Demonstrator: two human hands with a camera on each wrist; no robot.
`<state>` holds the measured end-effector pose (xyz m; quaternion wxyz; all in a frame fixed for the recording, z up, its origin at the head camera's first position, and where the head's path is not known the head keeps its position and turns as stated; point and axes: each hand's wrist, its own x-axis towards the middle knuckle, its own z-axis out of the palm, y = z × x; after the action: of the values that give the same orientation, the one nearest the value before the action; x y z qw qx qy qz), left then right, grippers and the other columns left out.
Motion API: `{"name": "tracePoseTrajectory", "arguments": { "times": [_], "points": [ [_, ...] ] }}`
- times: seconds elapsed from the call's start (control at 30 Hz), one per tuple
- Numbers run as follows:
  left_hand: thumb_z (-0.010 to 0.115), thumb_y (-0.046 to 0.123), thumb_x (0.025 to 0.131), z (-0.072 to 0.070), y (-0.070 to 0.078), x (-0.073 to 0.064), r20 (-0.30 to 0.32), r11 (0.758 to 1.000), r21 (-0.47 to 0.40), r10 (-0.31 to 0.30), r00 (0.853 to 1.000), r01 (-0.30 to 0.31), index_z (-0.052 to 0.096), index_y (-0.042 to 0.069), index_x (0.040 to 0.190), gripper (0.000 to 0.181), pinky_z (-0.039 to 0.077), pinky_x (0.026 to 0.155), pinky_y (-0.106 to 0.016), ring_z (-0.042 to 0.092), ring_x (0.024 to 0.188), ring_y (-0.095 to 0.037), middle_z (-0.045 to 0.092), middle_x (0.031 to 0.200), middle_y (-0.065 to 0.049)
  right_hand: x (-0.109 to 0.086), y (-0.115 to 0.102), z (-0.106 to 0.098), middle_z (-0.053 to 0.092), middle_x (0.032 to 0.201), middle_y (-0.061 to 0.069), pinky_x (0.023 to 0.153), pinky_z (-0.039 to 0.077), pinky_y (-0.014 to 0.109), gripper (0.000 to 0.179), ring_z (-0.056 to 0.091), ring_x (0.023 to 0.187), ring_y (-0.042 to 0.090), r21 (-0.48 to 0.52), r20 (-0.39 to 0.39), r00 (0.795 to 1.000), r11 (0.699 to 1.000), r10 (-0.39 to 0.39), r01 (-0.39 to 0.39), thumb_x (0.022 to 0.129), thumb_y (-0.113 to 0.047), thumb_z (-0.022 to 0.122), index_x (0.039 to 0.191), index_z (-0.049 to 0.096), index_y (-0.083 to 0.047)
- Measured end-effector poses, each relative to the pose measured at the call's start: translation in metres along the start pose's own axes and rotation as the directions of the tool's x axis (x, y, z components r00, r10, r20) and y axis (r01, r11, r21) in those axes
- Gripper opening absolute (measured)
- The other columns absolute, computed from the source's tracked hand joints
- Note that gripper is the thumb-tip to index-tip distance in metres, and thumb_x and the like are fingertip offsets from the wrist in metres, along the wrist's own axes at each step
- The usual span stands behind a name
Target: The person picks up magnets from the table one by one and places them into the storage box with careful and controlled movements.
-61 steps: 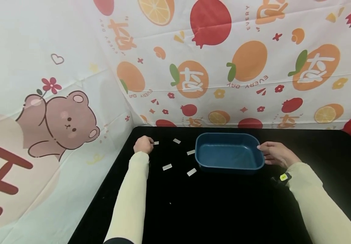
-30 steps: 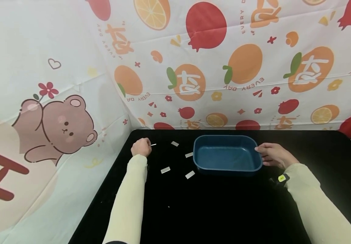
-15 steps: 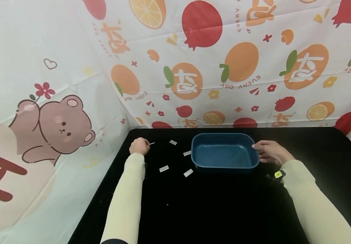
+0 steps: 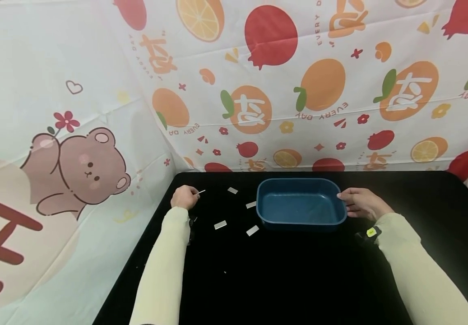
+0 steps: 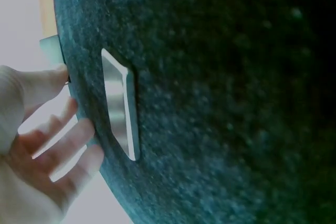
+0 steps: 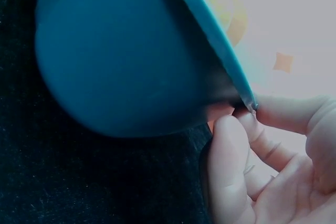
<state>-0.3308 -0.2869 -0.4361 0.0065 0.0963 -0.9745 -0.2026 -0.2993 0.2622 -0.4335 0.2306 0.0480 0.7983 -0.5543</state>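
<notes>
A fruit-print cloth (image 4: 290, 90) hangs behind a black counter (image 4: 282, 280), where a person works with both bare hands. The left grip (image 4: 183, 197) pinches one end of a slim pale strip (image 4: 201, 192) between thumb and finger, the free end jutting to the right. The right grip (image 4: 364, 203) pinches the rim of a blue bin (image 4: 300, 203), which extends leftward from it. Right of the left grip lies a loose strip (image 4: 232, 190), with a second strip (image 4: 251, 204) farther right, near the bin's left end; a third strip (image 4: 220, 225) and a fourth strip (image 4: 252, 230) lie closer to the wearer than the left grip. Good handling here likely means a light fingertip pinch on the strip's end, leaving its faces uncovered and the left grip's spare fingers raised above the loose pieces, while the right grip steadies the rim without tipping the bin.
</notes>
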Motion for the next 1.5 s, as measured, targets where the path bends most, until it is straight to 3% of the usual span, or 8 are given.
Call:
{"name": "tracePoseTrajectory", "arguments": {
  "times": [0.43, 0.7, 1.1, 1.3, 1.5],
  "points": [
    [0.063, 0.022, 0.095, 0.001, -0.009, -0.005, 0.014, 1.000, 0.000, -0.010, 1.000, 0.010, 0.076, 0.011, 0.108, 0.021, 0.054, 0.074, -0.044, 0.065, 0.086, -0.029, 0.073, 0.110, -0.013, -0.001, 0.002, 0.001, 0.064, 0.085, -0.004, 0.073, 0.059, 0.025, 0.032, 0.064, 0.077, 0.011, 0.016, 0.006, 1.000, 1.000, 0.003, -0.004, 0.099, -0.039, 0.059, 0.113, 0.062, -0.011],
    [0.062, 0.022, 0.096, -0.005, -0.006, -0.006, -0.015, 1.000, 0.003, 0.024, 1.000, -0.024, 0.076, 0.011, 0.109, 0.022, 0.055, 0.081, -0.048, 0.067, 0.093, -0.031, 0.073, 0.114, -0.013, -0.001, 0.000, 0.000, 0.064, 0.089, -0.003, 0.076, 0.059, 0.025, 0.038, 0.064, 0.080, 0.013, 0.012, 0.008, 1.000, 1.000, 0.017, -0.018, 0.099, -0.040, 0.058, 0.119, 0.060, -0.009],
    [0.063, 0.022, 0.094, -0.012, 0.008, -0.003, -0.064, 0.990, -0.007, 0.140, 0.988, -0.141, 0.078, 0.013, 0.105, 0.021, 0.055, 0.084, -0.050, 0.068, 0.094, -0.030, 0.075, 0.109, -0.010, -0.003, 0.001, -0.005, 0.063, 0.088, -0.004, 0.075, 0.059, 0.025, 0.032, 0.064, 0.079, 0.012, 0.024, 0.013, 1.000, 1.000, 0.015, -0.015, 0.098, -0.039, 0.060, 0.115, 0.062, -0.011],
    [0.063, 0.020, 0.095, -0.020, 0.014, -0.009, -0.073, 0.985, 0.005, 0.170, 0.983, -0.171, 0.078, 0.011, 0.107, 0.021, 0.054, 0.088, -0.051, 0.066, 0.102, -0.031, 0.071, 0.119, -0.009, -0.003, -0.002, -0.002, 0.065, 0.088, -0.003, 0.076, 0.059, 0.026, 0.033, 0.065, 0.079, 0.012, 0.005, 0.011, 1.000, 1.000, 0.005, -0.005, 0.098, -0.040, 0.060, 0.114, 0.063, -0.011],
    [0.063, 0.020, 0.095, -0.027, 0.029, -0.015, -0.110, 0.964, 0.036, 0.265, 0.958, -0.262, 0.077, 0.009, 0.108, 0.022, 0.052, 0.093, -0.052, 0.062, 0.112, -0.033, 0.068, 0.122, -0.010, -0.002, -0.003, 0.000, 0.065, 0.089, -0.002, 0.076, 0.059, 0.026, 0.036, 0.064, 0.080, 0.013, -0.009, 0.012, 1.000, 1.000, 0.013, -0.013, 0.099, -0.040, 0.059, 0.117, 0.061, -0.009]
  ]
}}
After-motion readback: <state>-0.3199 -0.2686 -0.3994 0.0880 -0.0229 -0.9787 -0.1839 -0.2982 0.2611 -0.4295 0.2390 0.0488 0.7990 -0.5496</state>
